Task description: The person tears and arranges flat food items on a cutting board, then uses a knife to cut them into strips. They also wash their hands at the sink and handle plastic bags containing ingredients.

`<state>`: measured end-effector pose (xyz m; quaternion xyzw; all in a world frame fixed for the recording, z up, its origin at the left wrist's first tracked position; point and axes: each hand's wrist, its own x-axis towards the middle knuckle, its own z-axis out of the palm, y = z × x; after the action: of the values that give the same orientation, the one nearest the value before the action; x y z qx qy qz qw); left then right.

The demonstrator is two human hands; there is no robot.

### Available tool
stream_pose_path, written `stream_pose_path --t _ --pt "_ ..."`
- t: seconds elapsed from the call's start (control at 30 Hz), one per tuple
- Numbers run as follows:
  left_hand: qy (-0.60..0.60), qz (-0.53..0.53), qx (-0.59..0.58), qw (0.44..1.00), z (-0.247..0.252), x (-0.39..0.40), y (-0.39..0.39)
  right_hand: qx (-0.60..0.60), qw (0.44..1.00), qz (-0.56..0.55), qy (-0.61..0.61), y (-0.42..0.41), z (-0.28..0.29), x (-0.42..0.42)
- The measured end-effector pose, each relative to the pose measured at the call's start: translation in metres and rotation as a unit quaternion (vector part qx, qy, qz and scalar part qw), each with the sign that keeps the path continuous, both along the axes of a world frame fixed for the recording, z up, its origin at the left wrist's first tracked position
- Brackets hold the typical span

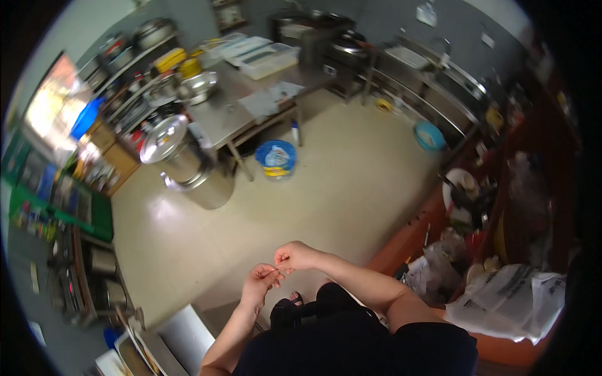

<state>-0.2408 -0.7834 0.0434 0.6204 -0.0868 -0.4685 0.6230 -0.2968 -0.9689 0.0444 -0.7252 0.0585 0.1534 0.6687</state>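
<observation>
Both hands meet low in front of my body, above the tiled floor (225,249). My left hand (262,280) has its thumb and fingertips brought together, close against the fingertips of my right hand (294,257). Whether something small is pinched between them cannot be made out. Below my hands a foot in a dark sandal (296,298) shows on the floor.
Ahead stand a steel worktable (221,122) and, at its left, stacked lidded steel pots (207,188). A blue basket (276,160) sits on the floor by the table. Plastic bags (508,301) lie on the orange counter (404,235) at right. A cyan basin (429,136) stands near the sink.
</observation>
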Motion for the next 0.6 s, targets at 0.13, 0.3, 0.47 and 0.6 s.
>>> stream_pose_path --t 0.13,0.3,0.47,0.6 --pt "-0.018 -0.122 0.028 0.992 0.001 0.039 -0.095 0.025 0.994 -0.106 0.014 -0.076 -0.013 -0.002" --pt "-0.036 -0.176 0.018 0.983 0.004 0.076 -0.212 0.048 0.980 -0.192 0.023 -0.176 -0.019 0.015" --pt "-0.046 -0.225 0.010 0.973 0.010 0.111 -0.323 0.037 0.977 -0.210 0.025 -0.283 -0.011 0.037" --pt "-0.059 -0.264 0.023 0.962 0.015 0.123 -0.419 0.033 0.961 -0.276 0.018 -0.365 -0.009 0.038"
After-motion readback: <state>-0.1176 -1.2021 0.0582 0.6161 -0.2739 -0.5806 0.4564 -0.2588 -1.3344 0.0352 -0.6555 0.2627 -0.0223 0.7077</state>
